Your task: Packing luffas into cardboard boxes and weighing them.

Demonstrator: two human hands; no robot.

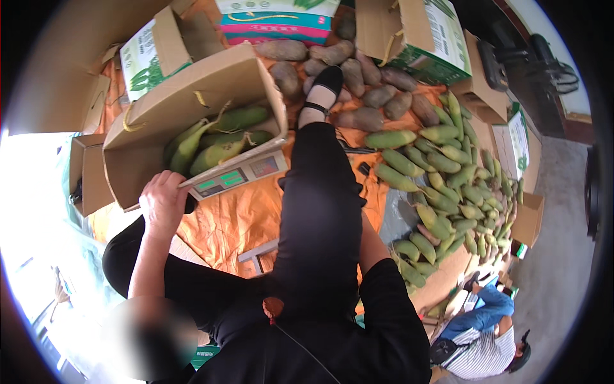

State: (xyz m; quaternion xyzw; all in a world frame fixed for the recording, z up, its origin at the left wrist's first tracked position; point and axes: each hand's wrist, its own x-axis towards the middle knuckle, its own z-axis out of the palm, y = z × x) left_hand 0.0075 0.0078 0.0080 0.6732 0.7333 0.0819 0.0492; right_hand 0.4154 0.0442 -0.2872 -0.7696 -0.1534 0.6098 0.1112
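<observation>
My left hand (pixel 163 201) is closed on the near lower corner of an open cardboard box (pixel 256 83), fingers over its edge. Several green radishes (pixel 220 153) lie inside, one with its stem end up. Against the box's near side sits a scale's display panel (pixel 220 182) with lit green readouts. My right forearm (pixel 372 246) goes down behind my right leg, which hides the hand. To the right spreads a large heap of green radishes (pixel 441 192).
Reddish-brown root vegetables (pixel 377 96) lie around my outstretched right foot (pixel 325 86). Printed cartons (pixel 422 38) stand at the back, over an orange sheet (pixel 220 233). A metal bar frame (pixel 259 253) is beside my leg. Another person (pixel 483 333) sits at the lower right.
</observation>
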